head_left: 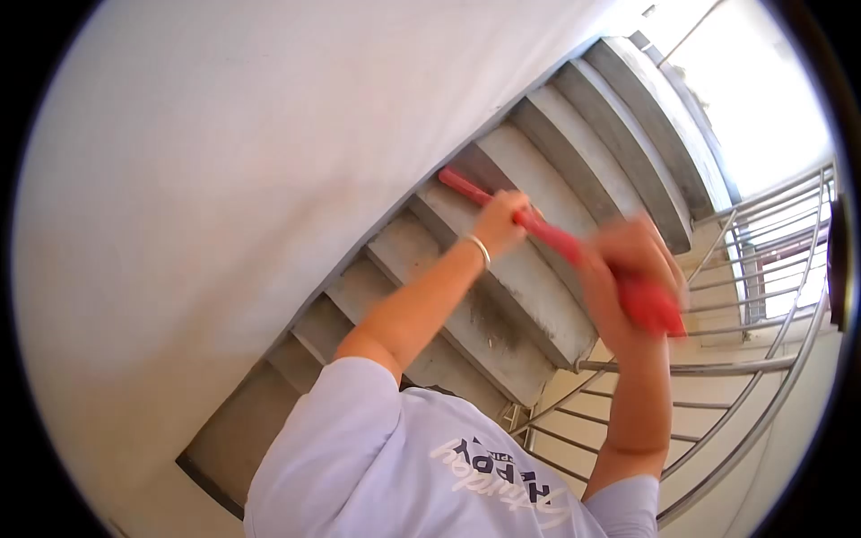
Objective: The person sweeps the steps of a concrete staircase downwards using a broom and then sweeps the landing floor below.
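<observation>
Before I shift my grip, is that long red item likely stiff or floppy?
The long red item is probably fairly stiff: its slim end juts almost straight past the left hand. It may be light, being thin there. The wider end by the right hand is blurred, so its give is unclear.

"PIN" amid unclear lettering [507,471] on shirt [345,439]

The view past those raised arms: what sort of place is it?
Probably a stairwell inside a building: concrete steps climb beside a plain pale wall, with a metal railing along the other side.
</observation>
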A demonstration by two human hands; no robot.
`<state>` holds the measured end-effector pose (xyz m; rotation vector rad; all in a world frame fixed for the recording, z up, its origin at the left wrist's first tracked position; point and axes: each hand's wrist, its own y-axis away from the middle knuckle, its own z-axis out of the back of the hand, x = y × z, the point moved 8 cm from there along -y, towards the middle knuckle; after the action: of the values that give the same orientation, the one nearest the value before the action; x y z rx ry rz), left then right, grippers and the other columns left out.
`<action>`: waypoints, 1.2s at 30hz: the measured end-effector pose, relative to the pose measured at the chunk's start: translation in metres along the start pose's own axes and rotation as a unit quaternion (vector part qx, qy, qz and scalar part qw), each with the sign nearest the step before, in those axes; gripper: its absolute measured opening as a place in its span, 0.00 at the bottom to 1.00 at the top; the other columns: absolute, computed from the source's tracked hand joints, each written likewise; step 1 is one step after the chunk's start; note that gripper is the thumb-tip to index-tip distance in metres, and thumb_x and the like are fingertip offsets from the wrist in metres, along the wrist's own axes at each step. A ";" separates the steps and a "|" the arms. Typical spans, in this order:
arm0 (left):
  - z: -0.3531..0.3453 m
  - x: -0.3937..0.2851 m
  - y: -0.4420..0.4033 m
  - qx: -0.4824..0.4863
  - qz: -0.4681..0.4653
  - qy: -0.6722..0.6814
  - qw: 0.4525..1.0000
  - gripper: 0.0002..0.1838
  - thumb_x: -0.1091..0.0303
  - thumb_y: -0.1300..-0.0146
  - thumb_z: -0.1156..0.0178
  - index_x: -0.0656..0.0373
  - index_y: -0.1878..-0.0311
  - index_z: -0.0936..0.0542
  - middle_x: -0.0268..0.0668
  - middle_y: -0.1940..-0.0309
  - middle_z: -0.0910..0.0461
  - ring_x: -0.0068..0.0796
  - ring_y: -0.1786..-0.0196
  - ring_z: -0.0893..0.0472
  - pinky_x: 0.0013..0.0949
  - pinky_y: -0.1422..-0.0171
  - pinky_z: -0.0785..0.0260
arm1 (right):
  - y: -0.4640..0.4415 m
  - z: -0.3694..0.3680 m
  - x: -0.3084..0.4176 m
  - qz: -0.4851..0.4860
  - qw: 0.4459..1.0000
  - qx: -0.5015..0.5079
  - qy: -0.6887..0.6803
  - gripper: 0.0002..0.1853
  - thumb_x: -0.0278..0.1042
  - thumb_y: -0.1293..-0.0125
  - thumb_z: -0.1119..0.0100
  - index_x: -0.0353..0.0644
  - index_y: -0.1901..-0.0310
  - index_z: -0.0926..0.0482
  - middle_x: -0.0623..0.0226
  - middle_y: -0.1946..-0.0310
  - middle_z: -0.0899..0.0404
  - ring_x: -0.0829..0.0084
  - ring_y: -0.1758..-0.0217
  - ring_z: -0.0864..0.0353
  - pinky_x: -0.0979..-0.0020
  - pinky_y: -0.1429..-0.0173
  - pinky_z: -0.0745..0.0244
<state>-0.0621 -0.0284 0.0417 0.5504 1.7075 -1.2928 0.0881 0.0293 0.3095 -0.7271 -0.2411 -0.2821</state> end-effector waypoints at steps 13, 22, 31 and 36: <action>0.015 0.031 0.004 0.021 -0.002 0.031 0.999 0.13 0.73 0.46 0.36 0.57 0.78 0.32 0.38 0.78 0.28 0.43 0.68 0.29 0.40 0.58 0.34 | 0.030 -0.046 0.005 0.039 0.998 -0.044 0.026 0.09 0.19 0.52 0.36 0.38 0.69 0.24 0.63 0.73 0.22 0.68 0.73 0.27 0.72 0.71 0.34; -0.006 -0.041 0.031 -0.010 -0.081 0.000 0.997 0.14 0.74 0.45 0.36 0.58 0.75 0.34 0.37 0.77 0.31 0.40 0.69 0.32 0.37 0.58 0.36 | 0.047 0.005 0.043 -0.024 0.999 -0.016 0.032 0.07 0.22 0.48 0.36 0.37 0.71 0.26 0.60 0.73 0.23 0.67 0.72 0.27 0.69 0.68 0.33; 0.022 0.034 0.054 0.123 0.075 0.208 0.967 0.14 0.76 0.46 0.37 0.57 0.77 0.34 0.39 0.79 0.31 0.43 0.68 0.30 0.40 0.58 0.36 | 0.062 -0.060 0.037 0.013 0.999 0.005 0.046 0.15 0.24 0.60 0.30 0.43 0.71 0.27 0.70 0.70 0.27 0.66 0.71 0.28 0.73 0.72 0.32; 0.011 -0.065 0.066 -0.008 -0.083 -0.026 0.996 0.14 0.75 0.46 0.36 0.58 0.75 0.35 0.38 0.78 0.33 0.43 0.69 0.32 0.39 0.60 0.36 | 0.070 0.004 0.071 -0.045 0.997 0.060 0.013 0.15 0.25 0.59 0.29 0.42 0.71 0.27 0.69 0.69 0.24 0.65 0.69 0.25 0.72 0.73 0.29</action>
<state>0.0254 -0.0044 0.0620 0.3695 1.7487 -1.3967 0.1770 0.0694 0.2911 -0.5955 -0.2647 -0.3587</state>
